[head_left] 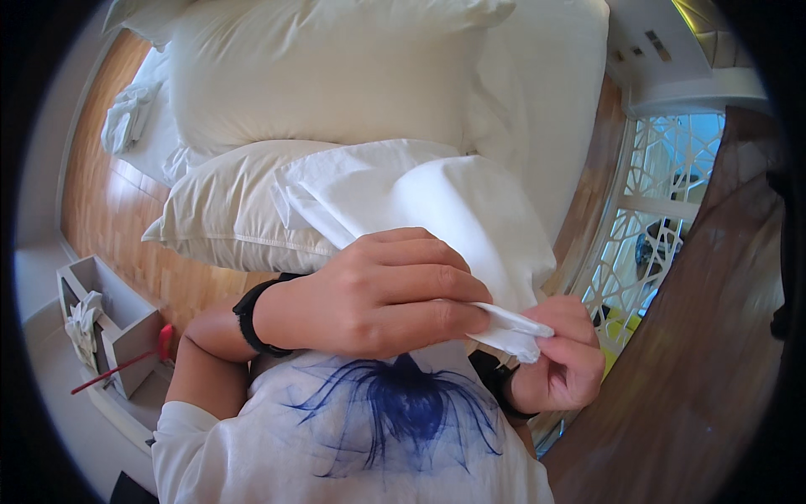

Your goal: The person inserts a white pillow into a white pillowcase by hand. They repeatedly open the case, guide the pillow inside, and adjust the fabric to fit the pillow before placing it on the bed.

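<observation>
A white pillowcase (437,197) runs from my hands back over the near cream pillow (235,202). Its gathered edge is pinched in both hands in front of my chest. My left hand (378,294) is closed, fingers together over the folded edge, its palm side hidden. At the bunched end of that edge, my right hand (567,357) grips between thumb and curled fingers. A bigger cream pillow (327,76) lies just beyond the near one, apart from both hands.
Beyond the pillows stretches a bed with a white sheet (546,101); crumpled white fabric (126,118) lies at its left. An open drawer (126,311) with a cloth and a red-handled tool (164,343) is at lower left. A white lattice screen (646,227) stands at right.
</observation>
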Demonstrator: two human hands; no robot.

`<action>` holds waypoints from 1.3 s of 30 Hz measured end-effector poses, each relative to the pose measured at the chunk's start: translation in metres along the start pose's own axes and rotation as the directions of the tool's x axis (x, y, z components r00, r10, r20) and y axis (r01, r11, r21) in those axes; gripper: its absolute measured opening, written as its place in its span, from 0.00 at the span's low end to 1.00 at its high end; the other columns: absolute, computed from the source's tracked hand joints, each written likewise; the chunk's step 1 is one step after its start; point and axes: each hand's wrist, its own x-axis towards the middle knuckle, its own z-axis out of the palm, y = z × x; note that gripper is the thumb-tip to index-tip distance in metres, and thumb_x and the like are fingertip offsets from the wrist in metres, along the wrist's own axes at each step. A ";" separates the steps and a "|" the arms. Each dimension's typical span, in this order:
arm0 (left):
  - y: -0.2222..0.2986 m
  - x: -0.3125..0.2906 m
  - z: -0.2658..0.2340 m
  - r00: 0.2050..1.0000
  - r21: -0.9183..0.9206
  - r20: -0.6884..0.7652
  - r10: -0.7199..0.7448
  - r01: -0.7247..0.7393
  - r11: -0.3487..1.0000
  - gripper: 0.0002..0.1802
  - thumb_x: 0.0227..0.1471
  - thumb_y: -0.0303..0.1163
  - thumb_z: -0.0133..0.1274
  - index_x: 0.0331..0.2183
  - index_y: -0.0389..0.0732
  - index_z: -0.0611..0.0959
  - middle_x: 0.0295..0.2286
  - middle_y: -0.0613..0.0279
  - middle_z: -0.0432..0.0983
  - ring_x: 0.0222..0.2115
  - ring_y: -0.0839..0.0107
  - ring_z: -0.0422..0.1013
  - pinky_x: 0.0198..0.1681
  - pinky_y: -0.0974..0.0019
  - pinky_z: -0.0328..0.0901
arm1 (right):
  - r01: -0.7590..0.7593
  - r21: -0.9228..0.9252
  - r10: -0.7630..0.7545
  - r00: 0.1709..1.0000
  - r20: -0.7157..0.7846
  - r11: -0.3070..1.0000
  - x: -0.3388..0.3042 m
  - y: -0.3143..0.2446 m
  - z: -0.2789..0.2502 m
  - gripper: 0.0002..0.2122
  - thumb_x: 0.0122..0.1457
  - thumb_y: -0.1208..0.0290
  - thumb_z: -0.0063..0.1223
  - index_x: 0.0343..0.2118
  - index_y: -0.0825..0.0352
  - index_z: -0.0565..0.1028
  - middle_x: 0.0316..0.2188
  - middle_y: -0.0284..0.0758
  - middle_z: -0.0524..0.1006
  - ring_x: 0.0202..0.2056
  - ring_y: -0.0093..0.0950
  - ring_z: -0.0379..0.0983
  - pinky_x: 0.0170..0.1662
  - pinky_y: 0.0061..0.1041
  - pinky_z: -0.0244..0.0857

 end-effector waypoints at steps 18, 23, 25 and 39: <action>-0.028 -0.078 -0.045 0.965 0.135 -0.020 -0.261 0.262 0.956 0.13 0.38 0.28 0.65 0.32 0.41 0.84 0.34 0.64 0.78 0.33 0.63 0.73 0.36 0.62 0.68 | 0.063 0.042 -0.062 0.997 -0.044 0.997 -0.001 -0.009 -0.018 0.07 0.51 0.77 0.58 0.30 0.69 0.70 0.26 0.39 0.74 0.24 0.31 0.69 0.25 0.29 0.59; -0.038 -0.088 -0.052 0.959 0.142 -0.024 -0.281 0.282 0.949 0.13 0.39 0.29 0.65 0.33 0.42 0.84 0.35 0.64 0.78 0.34 0.62 0.73 0.37 0.61 0.68 | 0.040 -0.045 -0.051 0.960 -0.276 0.998 -0.009 -0.015 -0.016 0.14 0.55 0.65 0.61 0.29 0.65 0.67 0.22 0.32 0.68 0.21 0.27 0.63 0.26 0.27 0.55; -0.041 -0.089 -0.056 0.946 0.136 -0.011 -0.324 0.323 0.937 0.14 0.40 0.30 0.65 0.35 0.41 0.84 0.36 0.63 0.78 0.35 0.61 0.73 0.38 0.60 0.68 | 0.037 -0.035 -0.046 0.951 -0.305 0.999 -0.011 -0.015 -0.022 0.17 0.55 0.59 0.62 0.30 0.65 0.66 0.21 0.31 0.67 0.21 0.26 0.62 0.26 0.26 0.54; -0.046 -0.064 -0.072 0.950 0.331 0.044 -0.309 0.278 0.902 0.15 0.36 0.18 0.61 0.32 0.37 0.85 0.35 0.62 0.80 0.37 0.57 0.74 0.43 0.58 0.68 | -0.016 -0.044 0.000 0.942 -0.335 0.999 -0.032 -0.004 -0.039 0.14 0.54 0.67 0.61 0.29 0.67 0.65 0.22 0.34 0.67 0.20 0.26 0.62 0.25 0.27 0.52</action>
